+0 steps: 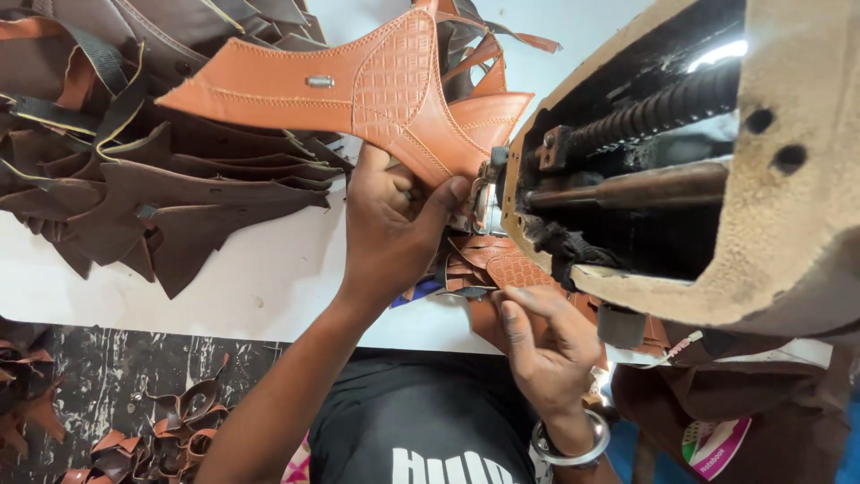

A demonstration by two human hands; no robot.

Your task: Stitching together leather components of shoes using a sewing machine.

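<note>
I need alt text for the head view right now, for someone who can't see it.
The left hand holds a tan stitched leather shoe upper at a worn sewing machine, while the right hand presses another tan piece just below it. A pile of dark brown leather pieces lies on the white table to the left.

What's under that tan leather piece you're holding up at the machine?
Under the tan leather piece lies a pile of dark brown leather cutouts on the white table. The left hand grips its lower edge; whatever sits directly beneath it is covered.
</note>
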